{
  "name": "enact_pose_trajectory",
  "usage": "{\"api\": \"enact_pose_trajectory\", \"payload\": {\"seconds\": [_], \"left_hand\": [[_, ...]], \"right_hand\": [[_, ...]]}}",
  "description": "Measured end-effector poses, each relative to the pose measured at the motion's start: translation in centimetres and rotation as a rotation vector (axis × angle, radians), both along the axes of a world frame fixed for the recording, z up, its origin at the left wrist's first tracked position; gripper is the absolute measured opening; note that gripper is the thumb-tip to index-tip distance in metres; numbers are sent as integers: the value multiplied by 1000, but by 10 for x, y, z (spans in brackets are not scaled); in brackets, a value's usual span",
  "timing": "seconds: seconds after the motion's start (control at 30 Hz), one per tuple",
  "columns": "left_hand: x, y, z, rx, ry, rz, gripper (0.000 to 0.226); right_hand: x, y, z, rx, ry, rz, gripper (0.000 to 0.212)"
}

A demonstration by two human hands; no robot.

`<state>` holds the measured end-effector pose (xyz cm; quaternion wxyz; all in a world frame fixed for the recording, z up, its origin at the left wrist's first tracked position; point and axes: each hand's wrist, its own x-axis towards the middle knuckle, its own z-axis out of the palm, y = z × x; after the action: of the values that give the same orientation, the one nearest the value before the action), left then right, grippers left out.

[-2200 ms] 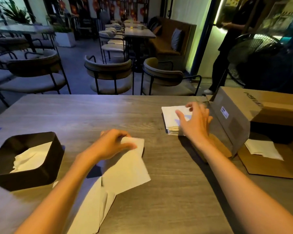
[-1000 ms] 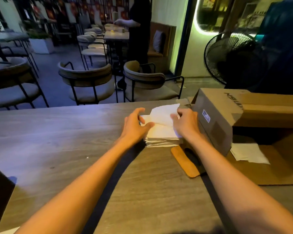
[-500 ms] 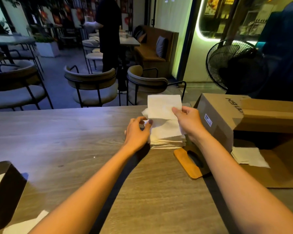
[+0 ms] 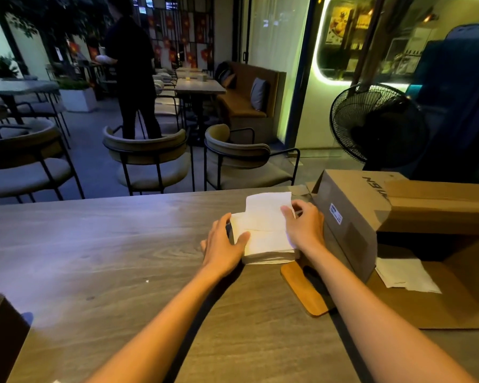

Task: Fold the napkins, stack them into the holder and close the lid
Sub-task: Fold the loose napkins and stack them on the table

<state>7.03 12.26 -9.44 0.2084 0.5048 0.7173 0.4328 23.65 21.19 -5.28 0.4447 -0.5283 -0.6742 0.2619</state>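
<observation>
A stack of white napkins (image 4: 266, 246) lies on the wooden table (image 4: 108, 244) beside a cardboard box. My right hand (image 4: 304, 228) pinches the top napkin (image 4: 266, 214) at its right edge; the sheet is lifted off the stack and stands tilted up at the far side. My left hand (image 4: 223, 246) rests on the stack's left side, thumb on top, pressing it down. The black napkin holder (image 4: 0, 335) shows only as a corner at the lower left edge. A wooden lid (image 4: 302, 288) lies just in front of the stack, partly under my right forearm.
An open cardboard box (image 4: 351, 211) lies on its side to the right, with loose napkins (image 4: 404, 275) on its flap. Chairs (image 4: 150, 161) line the table's far edge. A standing fan (image 4: 376, 125) is behind the box. A person (image 4: 133, 78) stands among the far tables.
My left hand left the folded napkin near the holder and came to the stack. My right hand peeled the top napkin up, then lowered it a little. The view turned right.
</observation>
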Motion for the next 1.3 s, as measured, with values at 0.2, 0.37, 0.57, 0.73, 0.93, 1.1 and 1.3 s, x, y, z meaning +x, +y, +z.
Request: {"api": "enact_pose_trajectory", "payload": {"seconds": [0.2, 0.37, 0.57, 0.73, 0.93, 1.1, 1.3], "left_hand": [[3, 14, 2, 0, 69, -50, 55], [5, 16, -1, -18, 95, -85, 55], [8, 0, 9, 69, -1, -107, 45], [-8, -19, 14, -29, 4, 8, 56], [-39, -78, 24, -82, 47, 26, 37], [-63, -155, 39, -151, 191, -22, 27], [-94, -252, 39, -136, 209, 93, 29]], "right_hand": [[5, 5, 27, 84, 231, -49, 11], [11, -8, 42, -177, 339, 124, 17], [16, -19, 23, -421, 180, 235, 22], [13, -22, 3, -182, -190, 11, 45], [-3, -68, 21, 51, -427, -36, 67], [-49, -155, 19, 148, -441, 242, 49], [-108, -259, -5, 110, -530, 759, 34]]}}
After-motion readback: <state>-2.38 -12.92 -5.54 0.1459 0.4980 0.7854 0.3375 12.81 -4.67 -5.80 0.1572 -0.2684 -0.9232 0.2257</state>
